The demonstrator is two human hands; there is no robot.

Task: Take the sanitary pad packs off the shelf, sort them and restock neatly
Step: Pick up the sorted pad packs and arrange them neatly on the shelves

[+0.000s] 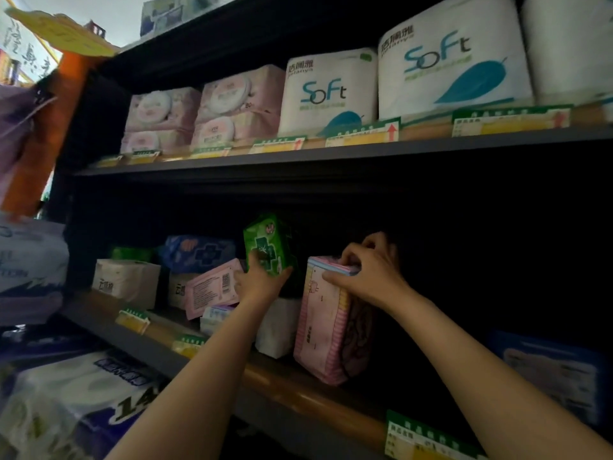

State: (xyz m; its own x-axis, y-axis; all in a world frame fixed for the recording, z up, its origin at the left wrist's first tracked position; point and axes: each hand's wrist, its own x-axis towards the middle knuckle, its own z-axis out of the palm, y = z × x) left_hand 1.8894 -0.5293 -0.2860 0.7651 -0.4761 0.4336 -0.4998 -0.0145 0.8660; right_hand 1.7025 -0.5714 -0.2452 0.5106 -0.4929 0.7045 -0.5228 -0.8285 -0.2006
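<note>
The shelf (pixel 298 380) carried, upper tier, white "Soft" tissue rolls (pixel 454 61) beside pink wipes (pixel 199 117); lower tier, pad packs at the front edge. A pink pack (pixel 323 320) stood upright on the lower tier, right hand (pixel 368 270) gripping its top edge with curled fingers. Just left of it, the left hand (pixel 262 280) held a smaller green pack (pixel 268 244) from below, raised above a white pack (pixel 278 327).
</note>
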